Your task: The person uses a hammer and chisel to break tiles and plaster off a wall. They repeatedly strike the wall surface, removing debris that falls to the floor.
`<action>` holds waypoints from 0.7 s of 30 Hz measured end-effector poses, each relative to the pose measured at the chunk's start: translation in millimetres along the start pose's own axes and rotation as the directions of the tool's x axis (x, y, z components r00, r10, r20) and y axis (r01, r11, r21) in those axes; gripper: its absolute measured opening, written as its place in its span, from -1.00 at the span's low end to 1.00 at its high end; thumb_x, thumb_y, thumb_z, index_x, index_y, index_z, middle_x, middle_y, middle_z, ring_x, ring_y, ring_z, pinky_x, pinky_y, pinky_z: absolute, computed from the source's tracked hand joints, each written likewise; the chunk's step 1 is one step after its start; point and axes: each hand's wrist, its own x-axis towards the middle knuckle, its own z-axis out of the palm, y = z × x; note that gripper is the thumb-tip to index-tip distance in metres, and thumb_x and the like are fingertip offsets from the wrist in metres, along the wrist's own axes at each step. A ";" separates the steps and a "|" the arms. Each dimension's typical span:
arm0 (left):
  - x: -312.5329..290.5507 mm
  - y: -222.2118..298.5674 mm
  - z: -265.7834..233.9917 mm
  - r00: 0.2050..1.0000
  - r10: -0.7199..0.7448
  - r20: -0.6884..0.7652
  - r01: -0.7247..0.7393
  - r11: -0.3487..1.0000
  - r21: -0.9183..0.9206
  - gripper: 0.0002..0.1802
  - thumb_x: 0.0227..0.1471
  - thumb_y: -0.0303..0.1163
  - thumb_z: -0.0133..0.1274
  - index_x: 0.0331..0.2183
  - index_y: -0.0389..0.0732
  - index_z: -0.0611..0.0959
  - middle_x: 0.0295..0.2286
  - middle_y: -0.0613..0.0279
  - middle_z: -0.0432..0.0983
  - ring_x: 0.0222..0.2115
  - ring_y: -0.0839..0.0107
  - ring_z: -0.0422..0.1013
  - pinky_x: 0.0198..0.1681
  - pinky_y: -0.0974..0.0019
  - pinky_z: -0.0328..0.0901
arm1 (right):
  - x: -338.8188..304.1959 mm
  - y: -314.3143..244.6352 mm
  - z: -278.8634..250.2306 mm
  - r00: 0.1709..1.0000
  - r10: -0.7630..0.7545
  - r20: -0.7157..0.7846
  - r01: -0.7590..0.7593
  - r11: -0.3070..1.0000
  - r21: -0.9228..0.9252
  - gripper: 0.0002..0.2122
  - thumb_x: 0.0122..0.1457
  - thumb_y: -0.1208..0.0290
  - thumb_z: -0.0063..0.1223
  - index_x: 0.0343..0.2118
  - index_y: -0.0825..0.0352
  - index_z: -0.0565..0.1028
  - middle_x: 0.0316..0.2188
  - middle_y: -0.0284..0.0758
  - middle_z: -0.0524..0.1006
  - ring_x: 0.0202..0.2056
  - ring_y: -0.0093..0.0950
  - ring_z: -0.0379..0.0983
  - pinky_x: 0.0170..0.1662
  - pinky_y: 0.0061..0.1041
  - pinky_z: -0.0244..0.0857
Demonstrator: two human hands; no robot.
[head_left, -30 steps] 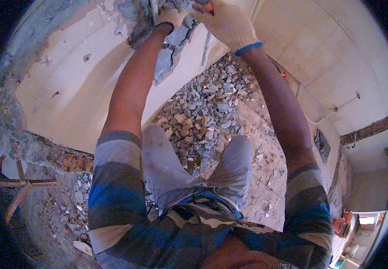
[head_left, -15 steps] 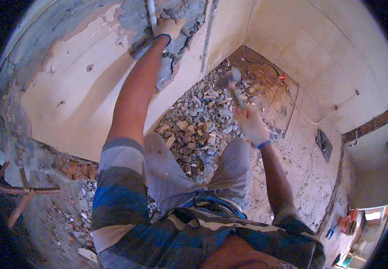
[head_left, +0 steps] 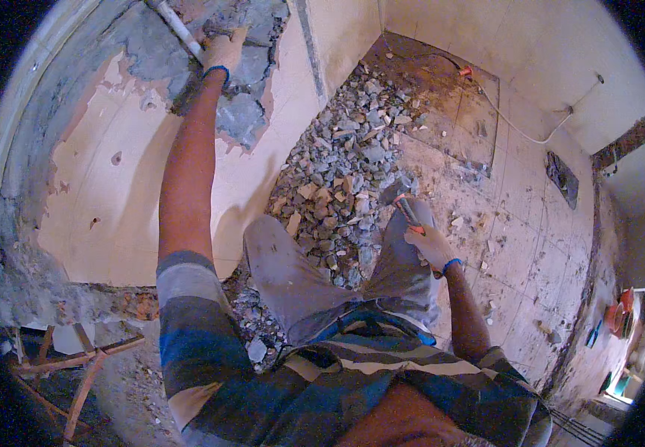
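My right hand [head_left: 428, 246] is wrapped round the handle of a hammer [head_left: 410, 212] with a red grip. The grey hammer head is slightly blurred and hangs over the edge of the rubble, just above my right knee. My left arm stretches up to a wall [head_left: 106, 186] whose facing is broken off, baring rough grey mortar. There my left hand [head_left: 223, 54] is closed against the cracked edge, its fingers partly hidden; what they grip cannot be made out. A white pipe [head_left: 181, 33] slants down to meet that hand.
Broken rubble [head_left: 330, 186] is heaped between my knees and along the wall's foot. A pale cable [head_left: 512, 127] with a red connector [head_left: 465, 72] runs over the tiled floor [head_left: 516, 246]. At the lower left stands a wooden frame [head_left: 88, 361]; a dark flat piece [head_left: 561, 179] lies at the right.
My right hand has brought the hammer down and closer, from over the rubble to beside my right knee. My left hand stays at the broken wall. The whole view has turned somewhat.
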 end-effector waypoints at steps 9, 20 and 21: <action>-34.8 41.6 -21.4 0.970 -0.177 -0.167 0.170 0.984 -0.056 -0.06 0.19 0.41 -0.11 -0.14 -0.40 0.78 -0.10 -0.37 0.64 -0.02 -0.25 0.57 0.14 -0.15 0.39 | 9.1 -0.6 0.4 0.998 -0.061 0.011 0.061 0.998 -0.018 -0.62 0.23 0.08 0.27 -0.09 0.31 0.61 -0.51 -0.44 0.52 -0.54 -0.60 0.46 -0.46 -0.47 0.32; -21.8 33.3 -27.6 0.982 -0.174 -0.070 0.173 0.985 -0.025 0.00 0.18 0.44 -0.14 -0.11 -0.46 0.76 -0.08 -0.42 0.62 0.04 -0.22 0.55 0.18 -0.13 0.36 | 14.0 -14.0 -2.7 0.993 0.028 0.117 -0.025 0.999 -0.032 -0.62 0.25 0.11 0.25 -0.03 0.29 0.60 -0.54 -0.45 0.48 -0.58 -0.57 0.48 -0.53 -0.46 0.36; -20.5 31.7 -27.0 0.984 -0.167 -0.054 0.166 0.986 -0.026 0.02 0.19 0.45 -0.16 -0.10 -0.46 0.75 -0.08 -0.42 0.62 0.05 -0.22 0.54 0.19 -0.12 0.35 | 15.3 -13.2 -2.1 0.993 0.005 0.120 -0.005 1.000 -0.001 -0.61 0.25 0.10 0.25 -0.02 0.30 0.59 -0.54 -0.44 0.48 -0.57 -0.57 0.48 -0.52 -0.46 0.36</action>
